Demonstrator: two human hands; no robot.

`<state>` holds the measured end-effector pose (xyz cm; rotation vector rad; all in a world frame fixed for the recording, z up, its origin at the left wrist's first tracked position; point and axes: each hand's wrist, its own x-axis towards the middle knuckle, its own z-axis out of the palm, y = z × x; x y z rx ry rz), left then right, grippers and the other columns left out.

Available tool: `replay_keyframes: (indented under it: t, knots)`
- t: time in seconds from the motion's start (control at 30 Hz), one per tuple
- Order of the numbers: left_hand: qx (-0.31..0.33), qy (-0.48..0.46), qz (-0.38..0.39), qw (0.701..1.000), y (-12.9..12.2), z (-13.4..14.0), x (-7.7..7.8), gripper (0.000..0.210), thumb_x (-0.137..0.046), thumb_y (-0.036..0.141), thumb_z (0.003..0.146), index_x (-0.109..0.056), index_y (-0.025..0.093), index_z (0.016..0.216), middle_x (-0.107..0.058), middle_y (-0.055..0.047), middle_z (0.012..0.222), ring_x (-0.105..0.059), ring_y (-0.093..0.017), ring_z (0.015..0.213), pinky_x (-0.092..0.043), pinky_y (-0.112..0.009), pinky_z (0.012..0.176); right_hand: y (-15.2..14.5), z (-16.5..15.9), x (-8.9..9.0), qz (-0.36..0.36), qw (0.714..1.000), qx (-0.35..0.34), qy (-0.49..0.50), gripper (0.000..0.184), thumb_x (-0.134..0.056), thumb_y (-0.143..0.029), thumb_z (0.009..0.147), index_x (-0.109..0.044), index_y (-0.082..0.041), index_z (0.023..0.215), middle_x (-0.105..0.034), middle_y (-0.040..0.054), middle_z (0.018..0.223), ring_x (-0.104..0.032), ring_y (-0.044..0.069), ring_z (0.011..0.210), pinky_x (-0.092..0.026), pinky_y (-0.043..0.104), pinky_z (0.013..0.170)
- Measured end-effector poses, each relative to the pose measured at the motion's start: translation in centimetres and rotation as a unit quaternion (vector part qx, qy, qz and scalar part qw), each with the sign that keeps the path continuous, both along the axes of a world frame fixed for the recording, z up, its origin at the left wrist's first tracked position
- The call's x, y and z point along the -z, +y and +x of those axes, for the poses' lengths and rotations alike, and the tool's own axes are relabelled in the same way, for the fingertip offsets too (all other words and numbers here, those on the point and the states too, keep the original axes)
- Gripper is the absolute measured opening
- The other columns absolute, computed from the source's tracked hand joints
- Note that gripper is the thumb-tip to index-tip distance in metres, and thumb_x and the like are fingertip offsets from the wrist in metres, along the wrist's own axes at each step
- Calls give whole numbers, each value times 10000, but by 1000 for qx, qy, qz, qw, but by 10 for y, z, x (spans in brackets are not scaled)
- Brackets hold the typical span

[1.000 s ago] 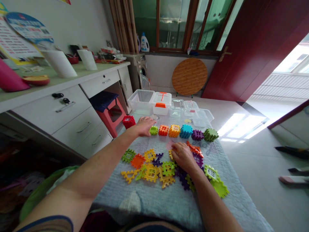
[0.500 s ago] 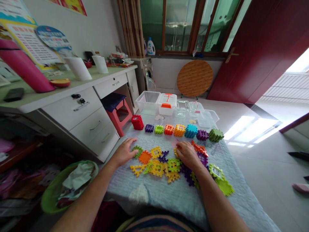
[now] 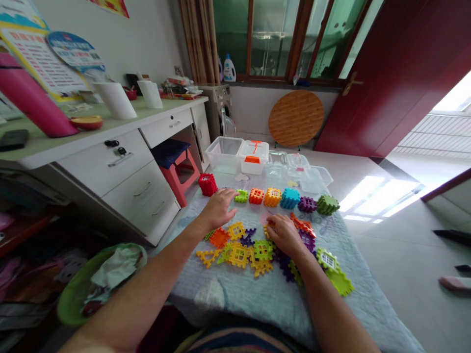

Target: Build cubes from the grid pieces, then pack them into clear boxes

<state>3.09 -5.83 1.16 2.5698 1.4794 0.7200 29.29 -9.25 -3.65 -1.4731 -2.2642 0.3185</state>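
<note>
At the bottom of the frame spreads one grey-blue tablecloth (image 3: 246,304); one green basket (image 3: 68,309) sits at lower left. Across the cloth's middle lie loose toothed pieces, overlapping too much for a sure total. On the left of this scatter, countable ones include one orange square (image 3: 220,238), one purple triangle (image 3: 248,236) and one lime frame (image 3: 263,250), with several yellow pieces (image 3: 239,256) among them. At its right end are one lime piece with a white window (image 3: 327,260) and one plain lime piece (image 3: 340,283).

Two hands reach in. The right hand (image 3: 285,233), right of centre, has curled fingers over the scatter, a yellow piece (image 3: 267,230) at its fingertips; whether it grips anything cannot be told. The left hand (image 3: 217,208), left of centre, is spread, thumb apart from fingers, with nothing seen in its grasp. Its fingertips are beside the lime stack (image 3: 241,196), the red stack (image 3: 208,184) just behind to the left.

Seven stacks show in a row: those two, then one each of orange, yellow, blue, purple and olive. Beyond stand one uncovered clear box (image 3: 222,164) and one lidded box (image 3: 253,166). Farthest, at upper right of centre, is one round wooden board (image 3: 296,117).
</note>
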Motion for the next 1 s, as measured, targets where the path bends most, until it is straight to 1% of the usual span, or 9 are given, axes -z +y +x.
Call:
replay_keyframes:
  t: [0.13,0.23,0.33,0.5,0.73,0.8,0.87,0.93,1.0]
  knots:
    - [53,113,-73,990,57,43,-18,682,-742,303,707,-500,97,1311,-525,-168,1380,-449,-296,1300,-325,-392,1115,-1,1,-4,7,1000,7,27,153,-549,-190,832,-663,-178,934,-680,68,910,-579,207,870,-399,304,800]
    - [84,179,-141,970,90,63,-17,835,-791,328,641,-446,86,1362,-472,-191,1436,-420,-303,1335,-321,-375,1107,-2,3,-9,28,997,21,73,151,-539,-193,845,-664,-183,930,-690,75,929,-591,213,895,-421,319,832]
    - [100,210,-161,959,107,71,-12,826,-795,347,603,-483,122,1333,-522,-170,1395,-482,-299,1272,-380,-353,1042,-1,6,-12,50,991,38,117,148,-523,-202,858,-663,-198,906,-697,71,922,-599,221,900,-437,343,853]
    - [84,236,-152,956,113,72,-5,524,-733,379,631,-645,176,1106,-687,-83,1110,-610,-255,1016,-458,-296,867,-1,7,-17,79,981,59,168,154,-512,-198,852,-663,-206,878,-696,72,901,-602,222,894,-452,354,850]
    - [66,247,-140,957,113,73,-1,461,-688,403,661,-668,150,1046,-696,-113,1023,-636,-272,919,-480,-317,782,-1,8,-23,100,970,90,202,146,-518,-202,849,-663,-199,859,-700,73,878,-620,214,865,-464,337,823]
    - [64,246,-140,957,112,74,-1,486,-687,389,668,-654,140,1085,-687,-127,1058,-632,-281,954,-481,-327,816,-1,10,-23,107,964,104,220,142,-524,-216,848,-664,-195,858,-701,74,881,-625,214,868,-466,339,828]
    - [64,238,-129,961,109,74,-3,583,-705,374,665,-608,117,1180,-650,-156,1165,-601,-299,1061,-462,-346,906,0,13,-24,111,952,129,253,146,-531,-248,850,-665,-195,867,-702,74,887,-628,214,871,-472,344,833]
    - [66,209,-108,970,103,71,-7,686,-728,369,662,-544,99,1266,-589,-178,1274,-543,-313,1173,-412,-376,1008,0,17,-26,108,933,159,303,179,-523,-298,862,-663,-194,901,-704,72,898,-630,214,871,-481,353,832]
    - [68,160,-83,981,93,64,-12,712,-737,365,673,-513,104,1297,-550,-178,1328,-495,-317,1241,-359,-408,1075,1,21,-28,100,908,185,363,226,-493,-339,883,-654,-191,941,-702,69,904,-631,211,874,-490,357,829]
